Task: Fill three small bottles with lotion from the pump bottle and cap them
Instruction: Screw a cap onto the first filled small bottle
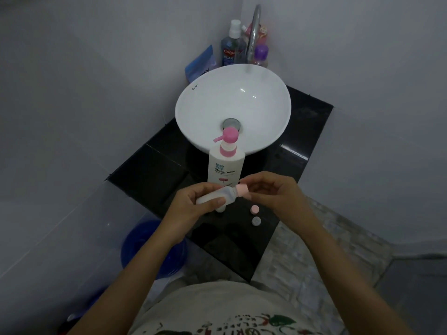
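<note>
- Grey bathroom walls close in on a black countertop point(297, 151) that carries a white basin point(232, 102), and I have only the head view to go by.
- My left hand point(191, 204) grips a small translucent bottle point(217, 195), fingers and thumb curled round its body, so the bottle lies roughly level with its neck pointing toward my other hand.
- My right hand point(275, 192) pinches the pink cap point(242, 189) at the bottle's neck between thumb and fingertips; I cannot tell whether the cap is screwed home or only seated.
- Directly beyond the grip stands the pump bottle point(226, 170), white with a pink pump head, upright on the countertop against the near side of the basin, its spout pointing to my left.
- Just under the held bottle I see the white end of another small bottle point(220, 209), mostly hidden by my left hand.
- Near the grip, just below my right fingers, two loose caps sit on the countertop: a pink one point(255, 209) and, beside it on my side, a pale blue-grey one point(256, 221).
- Far beyond the grip, behind the basin, a tap point(254, 32) curves over, with a mouthwash bottle point(231, 48) and a purple-capped bottle point(260, 55) beside it.
</note>
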`<state>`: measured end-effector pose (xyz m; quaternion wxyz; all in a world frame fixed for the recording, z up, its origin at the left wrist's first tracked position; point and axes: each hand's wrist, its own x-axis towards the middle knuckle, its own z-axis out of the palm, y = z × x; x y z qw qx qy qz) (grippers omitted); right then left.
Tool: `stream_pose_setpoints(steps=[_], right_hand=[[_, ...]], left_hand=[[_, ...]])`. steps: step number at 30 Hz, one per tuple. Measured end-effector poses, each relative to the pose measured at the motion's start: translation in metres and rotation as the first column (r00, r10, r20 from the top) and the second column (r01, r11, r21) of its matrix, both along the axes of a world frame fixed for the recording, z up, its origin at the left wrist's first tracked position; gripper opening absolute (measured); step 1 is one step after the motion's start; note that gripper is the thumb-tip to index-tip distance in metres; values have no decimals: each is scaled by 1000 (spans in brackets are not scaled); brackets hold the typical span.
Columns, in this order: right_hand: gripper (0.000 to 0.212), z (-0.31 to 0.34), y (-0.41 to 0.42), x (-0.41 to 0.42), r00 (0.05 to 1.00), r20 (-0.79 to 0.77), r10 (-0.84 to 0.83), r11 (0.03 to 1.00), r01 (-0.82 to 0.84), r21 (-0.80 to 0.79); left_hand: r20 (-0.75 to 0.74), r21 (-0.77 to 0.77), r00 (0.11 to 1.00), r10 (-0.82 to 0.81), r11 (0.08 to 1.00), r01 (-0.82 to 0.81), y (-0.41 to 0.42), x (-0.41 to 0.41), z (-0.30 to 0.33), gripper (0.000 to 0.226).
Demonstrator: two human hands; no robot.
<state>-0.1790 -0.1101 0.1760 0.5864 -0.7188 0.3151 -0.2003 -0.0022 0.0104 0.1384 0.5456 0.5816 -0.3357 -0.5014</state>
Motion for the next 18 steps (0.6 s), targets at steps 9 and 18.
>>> stream_pose_setpoints(steps=[9,18], right_hand=[[18,3,11,-3,982,-170,-78,997,77,-9],[18,8,10,-17,995,-91,47,999,-44,26]], left_hand=[[18,-24,998,-52,998,52,0,-7,11,28],[-28,-14,999,-28,1000,28,0,-10,17,26]])
